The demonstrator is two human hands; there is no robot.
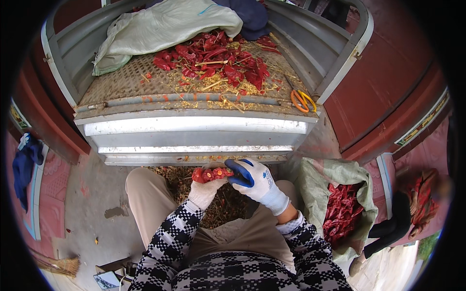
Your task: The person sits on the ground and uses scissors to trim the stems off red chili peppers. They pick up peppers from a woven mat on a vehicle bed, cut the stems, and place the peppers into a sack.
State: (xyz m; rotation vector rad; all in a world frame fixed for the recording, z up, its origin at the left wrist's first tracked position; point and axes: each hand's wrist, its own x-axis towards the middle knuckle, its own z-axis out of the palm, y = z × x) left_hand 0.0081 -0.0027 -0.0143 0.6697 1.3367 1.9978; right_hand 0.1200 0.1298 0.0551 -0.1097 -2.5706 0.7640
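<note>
Bunched red peppers [209, 174], orange-ringed ends

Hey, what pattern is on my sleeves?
Your sleeves are black-and-white checked, clearest in the head view.

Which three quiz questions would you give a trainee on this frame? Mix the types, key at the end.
1. Fill in: the left hand holds a bunch of red peppers; the glove on the right hand has ____ fingers.
2. True or false: the open sack on the person's right has dried red pods in it.
3. Where are the orange and yellow looped handles?
A) on the ground
B) at the near right corner of the cargo bed
C) in the sack

Key: 1. blue; 2. true; 3. B
</note>
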